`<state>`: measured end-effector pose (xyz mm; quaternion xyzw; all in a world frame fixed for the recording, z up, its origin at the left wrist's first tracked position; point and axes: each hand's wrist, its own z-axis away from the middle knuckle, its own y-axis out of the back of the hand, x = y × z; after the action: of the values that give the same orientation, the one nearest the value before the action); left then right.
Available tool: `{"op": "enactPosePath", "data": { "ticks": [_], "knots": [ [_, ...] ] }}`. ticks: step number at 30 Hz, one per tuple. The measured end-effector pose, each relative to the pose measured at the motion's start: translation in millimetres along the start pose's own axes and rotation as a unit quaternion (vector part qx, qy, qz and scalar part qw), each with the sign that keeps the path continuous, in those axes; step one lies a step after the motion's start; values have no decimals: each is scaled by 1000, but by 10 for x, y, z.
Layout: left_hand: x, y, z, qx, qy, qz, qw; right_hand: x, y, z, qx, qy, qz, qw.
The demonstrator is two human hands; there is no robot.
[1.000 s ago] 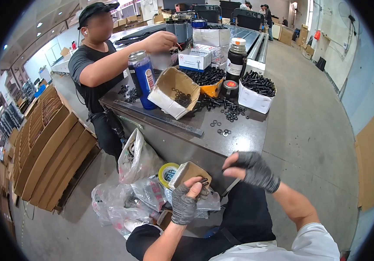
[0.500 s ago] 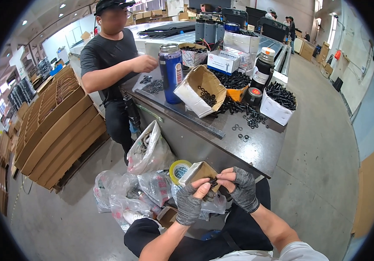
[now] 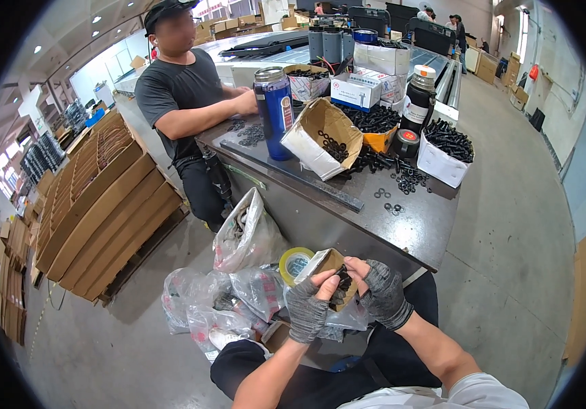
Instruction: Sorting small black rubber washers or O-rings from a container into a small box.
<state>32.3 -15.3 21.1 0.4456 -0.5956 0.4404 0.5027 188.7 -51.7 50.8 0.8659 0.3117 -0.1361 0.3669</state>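
My two hands, in grey fingerless gloves, come together over a small open cardboard box (image 3: pixel 323 263) low in front of the table. Dark bolts (image 3: pixel 342 292) show inside and just below my fingertips. My left hand (image 3: pixel 309 308) is closed, thumb and forefinger pinching a black bolt at the box's opening. Close beside it, my right hand (image 3: pixel 383 294) has its fingertips pressed together; whatever lies between them is too small to make out. A roll of yellowish tape (image 3: pixel 296 264) sits against the box's left side.
On the table (image 3: pixel 409 228) are a tilted carton of washers (image 3: pixel 317 146), a white box of black bolts (image 3: pixel 445 160), loose washers (image 3: pixel 409 178), a blue flask (image 3: pixel 274 116) and a black flask (image 3: pixel 417 102). Plastic bags (image 3: pixel 204 307) cover the floor at left. A co-worker (image 3: pixel 187 102) stands across.
The view has shifted, so the scene sits slightly farther right. My fingers have moved a little and more bolts show beneath them. The co-worker's hands have come down toward the table.
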Motion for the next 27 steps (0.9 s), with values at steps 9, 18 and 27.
{"op": "enactPosePath", "data": {
  "ticks": [9,18,27],
  "knots": [
    [-7,33,-62,-76,117,157,978,110,132,-77,-61,57,49,995],
    [-144,-3,-36,-125,161,255,945,178,201,-149,-133,-121,-277,944],
    [-177,7,19,-146,212,385,886,170,80,77,-105,-421,-506,745]
  ]
}}
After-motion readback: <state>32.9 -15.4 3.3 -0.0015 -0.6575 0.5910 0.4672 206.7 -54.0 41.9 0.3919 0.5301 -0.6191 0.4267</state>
